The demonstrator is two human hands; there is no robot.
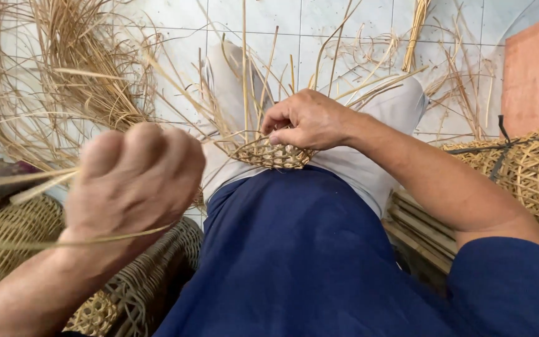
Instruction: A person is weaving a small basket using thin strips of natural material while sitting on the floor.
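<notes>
Centre of the frame, on the person's lap: a small woven piece (pixel 272 153), an open lattice of pale cane with loose ends fanning up from its rim. The right hand (pixel 310 118) sits on top of it, fingers curled and pinching at the near edge, pinning the weave down against the grey trouser leg (pixel 394 109). Down at lower left the left hand (pixel 135 181) is balled into a fist, blurred, closed around a long cane strand (pixel 45 181) that runs off past the left edge; a second length crosses under the wrist.

For this pull to go well, I'd judge the pinch needs to stay right at the crossing being tightened, so the lattice keeps its shape while the strand draws through. A steady, straight pull looks safer than a jerk, since thin cane can kink or snap.

Around them: a blue garment (pixel 294 249) fills the lower middle. A heap of loose cane (pixel 76 68) sprawls across the white tiled floor (pixel 319 19) at upper left. A finished woven basket (pixel 14 243) sits at lower left, another woven panel (pixel 531 171) at right, and an orange board (pixel 538 68) leans at upper right.
</notes>
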